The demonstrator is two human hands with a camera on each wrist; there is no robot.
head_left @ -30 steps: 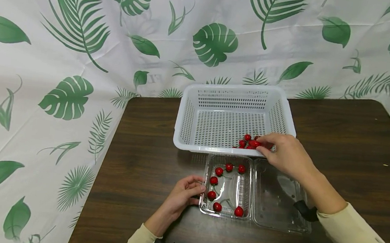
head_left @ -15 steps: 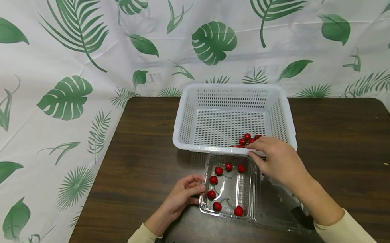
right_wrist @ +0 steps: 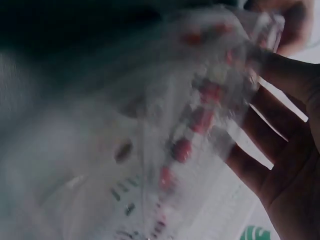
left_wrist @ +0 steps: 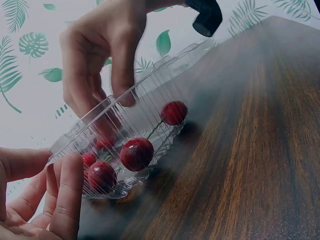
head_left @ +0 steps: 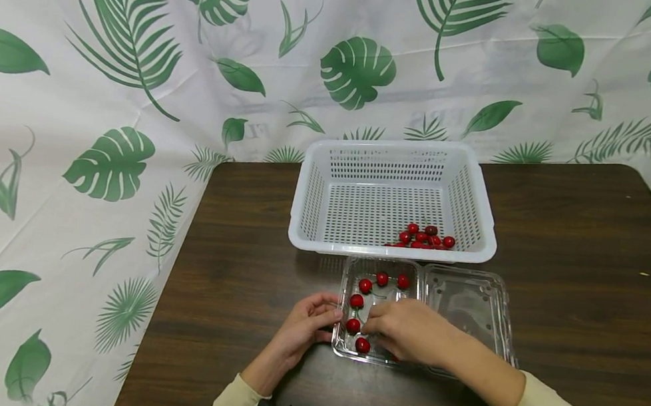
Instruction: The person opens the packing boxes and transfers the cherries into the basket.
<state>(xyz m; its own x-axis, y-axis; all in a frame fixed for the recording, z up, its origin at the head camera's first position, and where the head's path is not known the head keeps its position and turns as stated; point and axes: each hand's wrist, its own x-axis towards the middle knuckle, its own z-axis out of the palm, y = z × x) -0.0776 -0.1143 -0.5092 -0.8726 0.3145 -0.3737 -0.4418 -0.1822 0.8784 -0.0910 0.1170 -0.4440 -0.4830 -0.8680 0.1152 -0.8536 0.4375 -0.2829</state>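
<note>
A clear plastic clamshell box [head_left: 375, 359] lies open on the table, its lid [head_left: 471, 300] flat to the right. Several red cherries with green stems, such as one cherry [left_wrist: 136, 154], line its left and far sides. My left hand [head_left: 304, 324] grips the left rim, with fingers [left_wrist: 70, 192] at the wall in the left wrist view. My right hand [head_left: 407, 329] reaches down inside, fingers bent, covering the near right part. In the left wrist view a red cherry [left_wrist: 105, 142] shows at its fingertips. The right wrist view is blurred.
A white perforated basket [head_left: 315, 192] stands directly behind the box, with several cherries [head_left: 420, 238] in its near right corner. The dark wood table [head_left: 233, 273] extends to both sides. A leaf-print sheet [head_left: 196, 68] hangs behind and at the left.
My right hand has left the basket's near right corner and come toward me into the clear box. The left hand stays at the box's left rim.
</note>
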